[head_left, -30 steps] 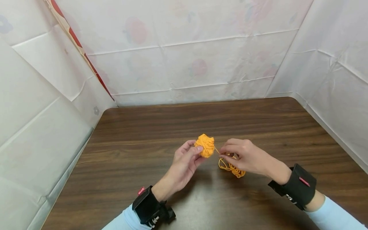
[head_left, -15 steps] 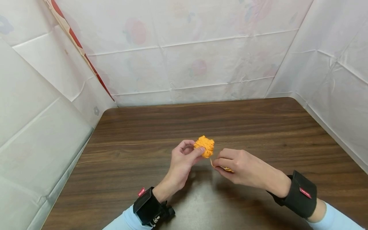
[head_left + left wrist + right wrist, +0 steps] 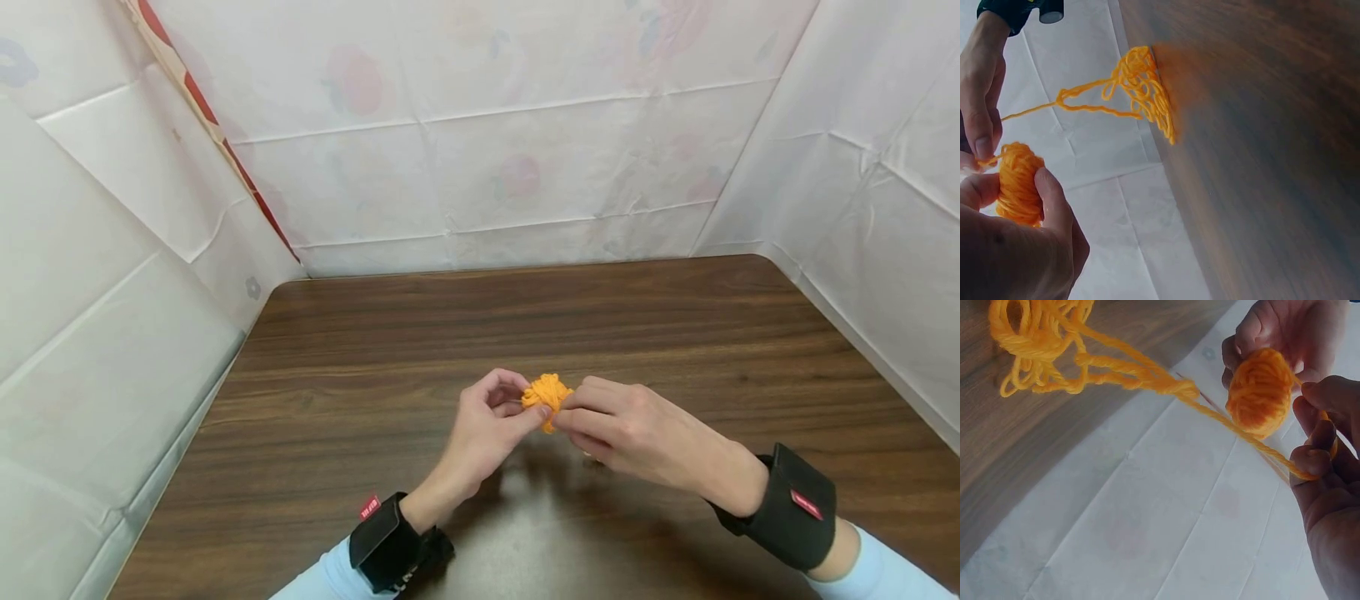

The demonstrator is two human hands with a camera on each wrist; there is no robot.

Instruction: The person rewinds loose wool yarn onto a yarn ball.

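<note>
Hands meet above the middle of the dark brown wooden table (image 3: 675,333), closer to its near edge than its far one: in the head view the left hand (image 3: 487,429) grips a small ball of orange wool yarn (image 3: 546,390) between thumb and curled fingers, and the right hand (image 3: 637,429) touches the ball's right side with its fingers bunched together, pinching at the yarn. Black wrist straps (image 3: 791,508) sit on both forearms over pale blue sleeves, and white creased plastic sheeting (image 3: 480,150) walls the table on three sides. From the left wrist camera, the left hand's thumb (image 3: 1054,200) and a finger press the orange ball from both sides, the right hand's fingertips (image 3: 982,144) pinch a strand just beside it, and that strand runs taut to a loose tangle of orange yarn (image 3: 1144,94) lying on the table surface. From the right wrist camera, the right hand's fingers (image 3: 1313,462) curl around the strand, which is looped over them, the ball sits in the left hand's fingertips just beyond, and the loose tangle lies on the wood.
</note>
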